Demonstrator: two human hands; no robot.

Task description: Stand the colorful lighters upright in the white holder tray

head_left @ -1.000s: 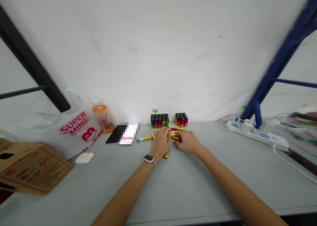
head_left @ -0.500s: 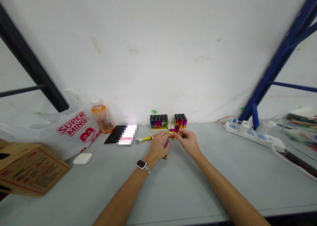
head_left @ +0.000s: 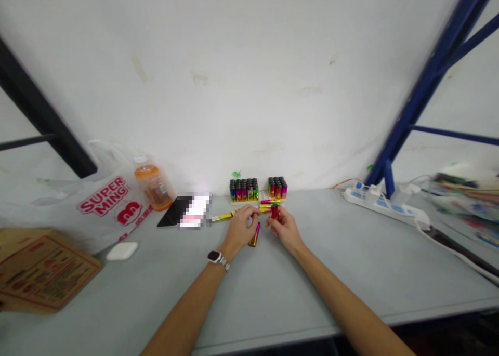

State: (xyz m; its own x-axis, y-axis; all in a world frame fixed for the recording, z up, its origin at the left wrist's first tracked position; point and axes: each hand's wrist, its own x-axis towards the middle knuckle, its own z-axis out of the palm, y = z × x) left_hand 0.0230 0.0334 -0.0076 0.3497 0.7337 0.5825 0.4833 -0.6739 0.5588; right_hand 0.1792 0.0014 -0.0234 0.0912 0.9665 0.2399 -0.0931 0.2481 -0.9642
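Observation:
Between the thumb and fingers of my right hand is a red lighter, held upright. My left hand is beside it, fingers curved and thumb apart, with nothing visible in the grasp. A purple-and-gold lighter lies on the table just right of my left hand. Beyond the hands, shiny multicoloured lighters lie on their sides by a partly filled tray. Upright lighters fill that tray's right part. To its left stands another block of upright lighters.
A yellow cutter-like tool lies left of my hands, near a dark tablet. Farther left are an orange bottle, a plastic bag, a white case and a cardboard box. A power strip lies right.
The view has shifted slightly. My right hand has drawn the red lighter a little toward me, and my left hand has moved off the purple-and-gold lighter, which now shows more fully.

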